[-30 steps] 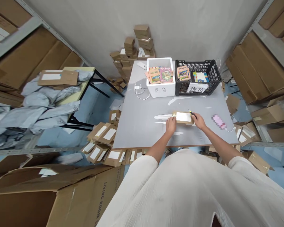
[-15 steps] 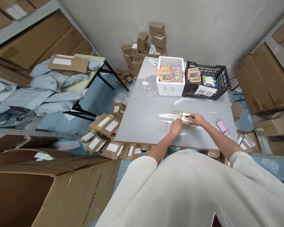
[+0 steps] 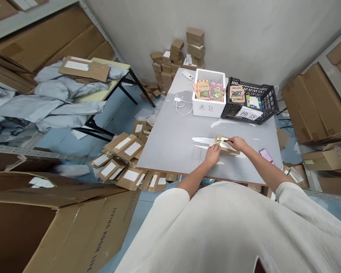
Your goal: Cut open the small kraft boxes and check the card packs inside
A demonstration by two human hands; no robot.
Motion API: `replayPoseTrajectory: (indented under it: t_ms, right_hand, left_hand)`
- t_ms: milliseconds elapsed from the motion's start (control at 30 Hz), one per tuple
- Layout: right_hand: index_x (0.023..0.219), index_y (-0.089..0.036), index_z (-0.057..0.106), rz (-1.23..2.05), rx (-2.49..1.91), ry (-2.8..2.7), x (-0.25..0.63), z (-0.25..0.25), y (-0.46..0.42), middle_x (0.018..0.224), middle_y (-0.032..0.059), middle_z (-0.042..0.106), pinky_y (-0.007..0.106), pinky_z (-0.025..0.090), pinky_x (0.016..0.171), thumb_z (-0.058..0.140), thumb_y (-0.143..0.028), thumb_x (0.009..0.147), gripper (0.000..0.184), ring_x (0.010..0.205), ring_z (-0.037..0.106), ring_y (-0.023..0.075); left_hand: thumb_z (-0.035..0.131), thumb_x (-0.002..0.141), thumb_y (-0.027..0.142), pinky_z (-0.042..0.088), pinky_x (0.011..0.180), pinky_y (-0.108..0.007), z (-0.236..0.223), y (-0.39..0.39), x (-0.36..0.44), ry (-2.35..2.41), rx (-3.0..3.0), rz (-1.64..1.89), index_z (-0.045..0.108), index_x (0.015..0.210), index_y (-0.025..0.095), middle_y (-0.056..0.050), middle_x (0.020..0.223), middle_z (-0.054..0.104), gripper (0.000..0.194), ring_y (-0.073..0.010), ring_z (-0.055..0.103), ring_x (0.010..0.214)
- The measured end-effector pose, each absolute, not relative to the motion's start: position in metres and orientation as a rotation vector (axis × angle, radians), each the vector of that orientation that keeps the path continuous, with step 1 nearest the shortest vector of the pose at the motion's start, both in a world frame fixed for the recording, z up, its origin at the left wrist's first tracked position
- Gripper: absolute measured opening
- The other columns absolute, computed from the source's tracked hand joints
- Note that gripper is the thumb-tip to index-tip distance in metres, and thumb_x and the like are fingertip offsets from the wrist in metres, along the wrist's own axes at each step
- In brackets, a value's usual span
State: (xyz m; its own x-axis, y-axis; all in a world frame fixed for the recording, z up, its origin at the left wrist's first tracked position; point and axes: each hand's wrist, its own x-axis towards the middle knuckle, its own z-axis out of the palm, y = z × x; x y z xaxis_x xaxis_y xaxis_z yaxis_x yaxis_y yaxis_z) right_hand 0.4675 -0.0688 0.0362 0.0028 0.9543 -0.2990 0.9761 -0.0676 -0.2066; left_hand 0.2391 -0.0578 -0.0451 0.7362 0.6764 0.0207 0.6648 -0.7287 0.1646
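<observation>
A small brown cardboard box (image 3: 229,151) with a white label and shiny tape lies flat near the front of the grey table (image 3: 170,132). My left hand (image 3: 213,154) grips its left end, fingertips over the taped edge. Closed around a utility knife (image 3: 226,141) with a dark handle, my right hand (image 3: 238,143) is at the top of the box. The knife points left across the tape near my left fingers. Whether the blade has gone through the tape is too small to see.
Behind the box stand a white foam box (image 3: 208,110) of colourful books and a black crate (image 3: 268,108). A phone (image 3: 267,156) lies to the right, a white cable (image 3: 183,108) to the left. Labelled parcels (image 3: 130,175) crowd the floor beside the table; a large open carton (image 3: 82,231) is nearer.
The view has shifted slightly. My left hand still grips the box, and my right hand with the utility knife stays over the taped end with hardly any visible movement.
</observation>
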Motion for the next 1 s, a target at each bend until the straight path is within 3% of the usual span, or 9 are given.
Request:
replayPoseTrajectory:
  t_ms: [533, 667, 867, 1000]
  right_hand:
    - [0.111, -0.027, 0.085, -0.671, 2.213, 2.060, 0.473, 0.033, -0.070, 0.113, 0.0110, 0.082, 0.030, 0.046, 0.078, 0.048, -0.048, 0.110, 0.043, 0.103, 0.072, 0.0257]
    - [0.113, -0.027, 0.086, -0.658, 2.220, 2.006, 0.482, 0.034, -0.073, 0.114, 0.0142, 0.081, 0.032, 0.049, 0.078, 0.051, -0.049, 0.108, 0.041, 0.103, 0.072, 0.0284]
    - [0.115, -0.025, 0.086, -0.761, 2.235, 1.966, 0.496, 0.034, -0.082, 0.111, 0.0168, 0.080, 0.034, 0.051, 0.083, 0.055, -0.049, 0.107, 0.040, 0.104, 0.073, 0.0307]
    - [0.113, -0.026, 0.087, -0.763, 2.272, 1.907, 0.513, 0.029, -0.093, 0.113, 0.0174, 0.080, 0.036, 0.052, 0.082, 0.058, -0.047, 0.105, 0.037, 0.104, 0.074, 0.0316]
  left_hand:
    - [0.057, 0.099, 0.018, 0.041, 0.117, -0.048, -0.032, -0.061, 0.249, 1.152, 2.802, 0.013, 0.045, 0.164, 0.021, -0.018, 0.153, 0.057, 0.066, -0.0342, 0.047, 0.144]
    - [0.054, 0.101, 0.019, 0.039, 0.119, -0.050, -0.034, -0.063, 0.253, 1.198, 2.810, -0.019, 0.043, 0.166, 0.017, -0.021, 0.154, 0.056, 0.067, -0.0354, 0.047, 0.144]
    - [0.045, 0.110, 0.029, 0.037, 0.120, -0.053, -0.035, -0.065, 0.263, 1.249, 2.825, -0.047, 0.047, 0.165, 0.017, -0.021, 0.152, 0.059, 0.057, -0.0361, 0.049, 0.142]
    - [0.042, 0.112, 0.027, 0.039, 0.116, -0.052, -0.035, -0.061, 0.273, 1.296, 2.819, -0.088, 0.054, 0.160, 0.015, -0.022, 0.148, 0.063, 0.051, -0.0363, 0.053, 0.137]
